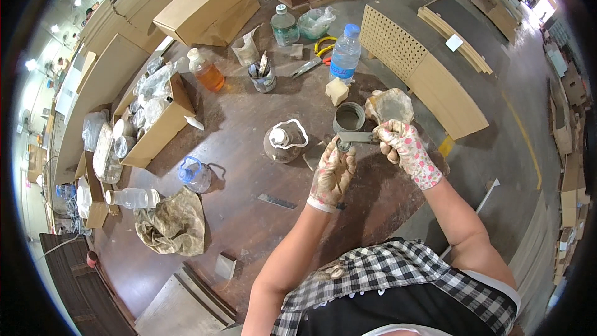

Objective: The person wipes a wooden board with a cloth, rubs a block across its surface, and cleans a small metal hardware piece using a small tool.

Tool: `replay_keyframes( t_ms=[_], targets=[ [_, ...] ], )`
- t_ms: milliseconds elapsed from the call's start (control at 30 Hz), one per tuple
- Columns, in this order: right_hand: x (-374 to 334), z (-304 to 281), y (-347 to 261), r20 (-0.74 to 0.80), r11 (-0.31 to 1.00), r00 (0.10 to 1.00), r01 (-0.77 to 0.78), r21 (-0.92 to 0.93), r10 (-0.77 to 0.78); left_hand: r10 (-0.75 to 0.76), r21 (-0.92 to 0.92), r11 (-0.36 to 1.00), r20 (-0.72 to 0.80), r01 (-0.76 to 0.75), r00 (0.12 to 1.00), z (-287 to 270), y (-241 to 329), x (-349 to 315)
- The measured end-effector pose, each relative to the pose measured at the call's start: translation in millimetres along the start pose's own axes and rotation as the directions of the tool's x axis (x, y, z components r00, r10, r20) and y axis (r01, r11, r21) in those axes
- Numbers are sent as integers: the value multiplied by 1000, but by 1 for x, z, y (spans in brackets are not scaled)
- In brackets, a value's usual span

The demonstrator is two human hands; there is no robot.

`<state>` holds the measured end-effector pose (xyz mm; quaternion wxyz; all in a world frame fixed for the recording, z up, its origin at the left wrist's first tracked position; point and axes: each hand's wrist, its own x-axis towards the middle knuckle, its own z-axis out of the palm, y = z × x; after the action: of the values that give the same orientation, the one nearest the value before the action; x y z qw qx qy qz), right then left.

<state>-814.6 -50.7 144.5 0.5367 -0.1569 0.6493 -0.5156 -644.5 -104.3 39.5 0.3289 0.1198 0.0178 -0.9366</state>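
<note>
Both hands wear stained white gloves with pink spots. The right hand [408, 152] pinches one end of a flat grey strip [358, 137] between its thumb and fingers, while the left hand [331, 177], palm turned up and fingers curled, has its fingertips around a small round piece [343, 145] at the strip's other end; whether the two pieces are joined is too small to tell. The strip runs between the hands over the worktop [245, 168], just on the wearer's side of an open grey tub [349, 109]. Right of the tub sits a lumpy, stained cloth bundle [390, 106], and behind the tub is a cream sponge block [336, 91], close to a blue-capped water bottle [346, 56]. To the left of the tub stands a clear jug [281, 149] with a white handle.
</note>
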Motion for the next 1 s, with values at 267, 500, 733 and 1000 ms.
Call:
replay_keyframes(
  t_ms=[267,500,733,1000],
  targets=[
    [39,-8,5,-161,966,971,143,-214,-179,-1,-26,1000,-2,1,1000,-9,3,-4],
    [27,8,23,-144,813,883,334,-477,-447,41,66,997,-27,-39,999,-2,34,-74],
    [-19,84,93,583,253,637,755,-605,-504,289,153,952,-150,-267,946,-5,49,-188],
    [-10,193,118,721,-345,690,662,-665,-65,457,95,889,-228,-447,860,0,24,-256]
  ],
)
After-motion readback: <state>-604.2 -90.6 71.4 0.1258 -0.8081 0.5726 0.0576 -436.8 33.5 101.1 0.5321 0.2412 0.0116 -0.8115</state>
